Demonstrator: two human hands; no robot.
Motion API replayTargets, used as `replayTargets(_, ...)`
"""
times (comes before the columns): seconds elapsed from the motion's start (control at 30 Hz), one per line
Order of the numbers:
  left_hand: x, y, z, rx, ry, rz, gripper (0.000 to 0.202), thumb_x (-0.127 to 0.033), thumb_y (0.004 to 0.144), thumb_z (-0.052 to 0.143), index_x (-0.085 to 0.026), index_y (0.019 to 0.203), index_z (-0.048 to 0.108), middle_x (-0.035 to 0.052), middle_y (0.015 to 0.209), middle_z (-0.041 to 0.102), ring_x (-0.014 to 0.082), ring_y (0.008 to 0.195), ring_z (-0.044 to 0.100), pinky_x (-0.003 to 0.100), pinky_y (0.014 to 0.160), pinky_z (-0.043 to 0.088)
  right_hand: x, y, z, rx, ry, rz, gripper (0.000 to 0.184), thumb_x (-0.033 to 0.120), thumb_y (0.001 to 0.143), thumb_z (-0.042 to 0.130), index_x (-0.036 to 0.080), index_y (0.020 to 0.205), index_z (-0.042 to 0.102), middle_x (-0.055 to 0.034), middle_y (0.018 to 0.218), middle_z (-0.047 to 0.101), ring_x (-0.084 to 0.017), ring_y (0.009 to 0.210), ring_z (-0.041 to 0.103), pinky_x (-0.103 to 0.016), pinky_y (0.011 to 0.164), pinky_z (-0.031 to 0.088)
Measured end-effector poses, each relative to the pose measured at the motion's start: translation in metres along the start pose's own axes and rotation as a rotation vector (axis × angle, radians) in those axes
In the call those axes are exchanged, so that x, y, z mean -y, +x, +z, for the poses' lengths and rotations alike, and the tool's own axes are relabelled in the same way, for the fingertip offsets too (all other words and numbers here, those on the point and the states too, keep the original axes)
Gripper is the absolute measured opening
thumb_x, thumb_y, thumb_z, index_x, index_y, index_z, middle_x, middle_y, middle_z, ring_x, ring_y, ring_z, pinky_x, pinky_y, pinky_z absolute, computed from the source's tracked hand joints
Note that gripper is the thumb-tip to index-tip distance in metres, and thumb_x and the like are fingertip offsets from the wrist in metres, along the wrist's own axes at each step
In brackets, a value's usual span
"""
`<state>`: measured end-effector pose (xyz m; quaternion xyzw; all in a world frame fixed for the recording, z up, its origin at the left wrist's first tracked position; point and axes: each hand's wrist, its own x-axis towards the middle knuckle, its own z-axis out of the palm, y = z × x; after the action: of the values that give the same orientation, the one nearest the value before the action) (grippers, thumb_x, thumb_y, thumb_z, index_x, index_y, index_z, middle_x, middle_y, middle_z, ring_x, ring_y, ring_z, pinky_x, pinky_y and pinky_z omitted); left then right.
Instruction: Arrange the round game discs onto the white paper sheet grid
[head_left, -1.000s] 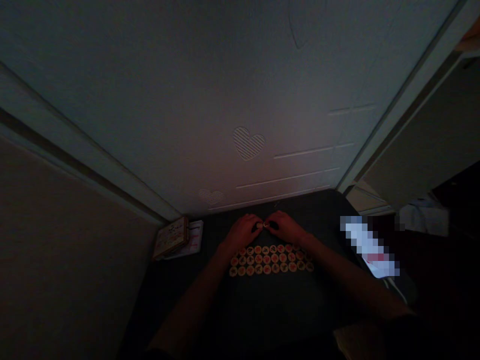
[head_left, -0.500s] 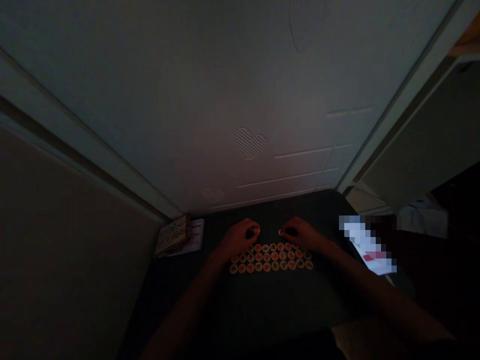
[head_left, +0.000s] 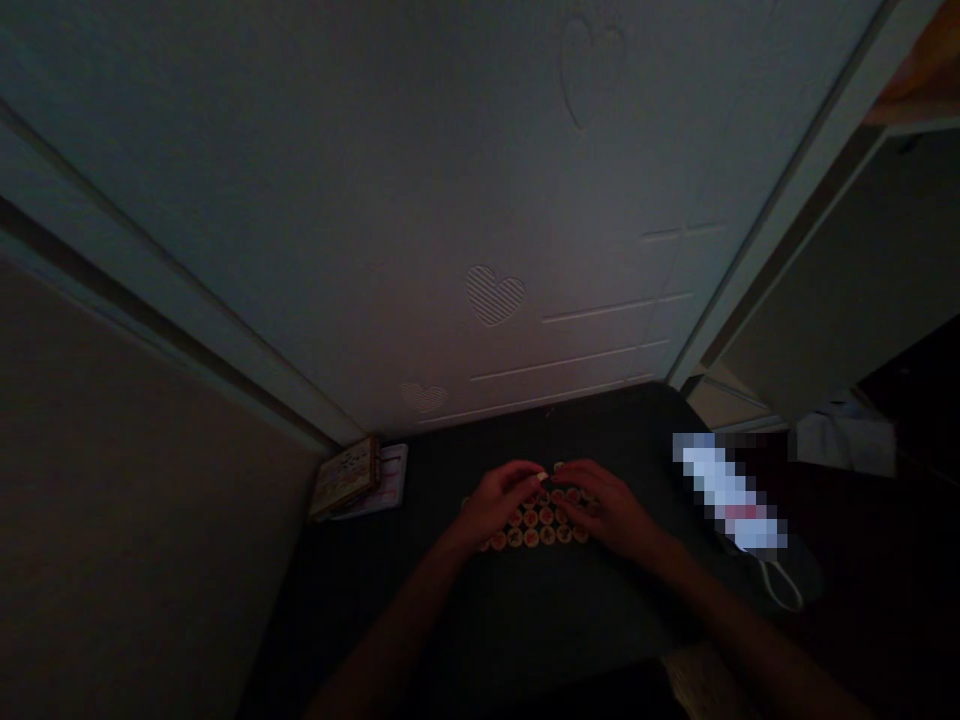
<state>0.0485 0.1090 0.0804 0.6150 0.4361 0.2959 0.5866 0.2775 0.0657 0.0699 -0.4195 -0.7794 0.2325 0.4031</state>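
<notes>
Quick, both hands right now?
Left hand: closed, pinching a small disc at its fingertips.
Right hand: open over the rows of discs; nothing visibly held.

Prob. a home, dim rm: wall panel w/ heart patterns, dark tbl, bright screen.

Pale tan discs bear red or dark markings; the counter is blackish. At their twelve o'clock, a grey panel with a striped heart; at nine, a pink-marked white booklet.
</notes>
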Motion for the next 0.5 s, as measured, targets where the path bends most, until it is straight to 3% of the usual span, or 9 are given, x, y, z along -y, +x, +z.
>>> replayTargets(0.2, 0.004, -0.007, 0.008, -0.049, -0.175, -0.08, 0.04, -0.05, 0.089, 0.069, -0.02, 0.115, 0.072, 0.0075, 0.109, 0.077, 0.0227, 0.096, 0.074, 0.035, 0.084, 0.059, 0.002, -0.003, 0.016, -0.059, -0.043, -0.058, 0.031, 0.03, 0.096, 0.066, 0.029, 0.127, 0.065, -0.0083, 0.123, 0.069, -0.024, 0.116, 0.066, -0.04, 0.1, 0.057)
replayTargets(0.5, -0.007, -0.019, 0.01, -0.04, -0.154, -0.121, 0.049, -0.054, 0.084, 0.074, -0.018, 0.117, 0.071, 0.0097, 0.108, 0.079, 0.0253, 0.096, 0.075, 0.038, 0.087, 0.059, 0.006, -0.007, 0.022, -0.096, -0.044, -0.045, 0.025, 0.032, 0.095, 0.067, 0.028, 0.12, 0.068, -0.0072, 0.114, 0.073, -0.024, 0.108, 0.069, -0.041, 0.094, 0.059)
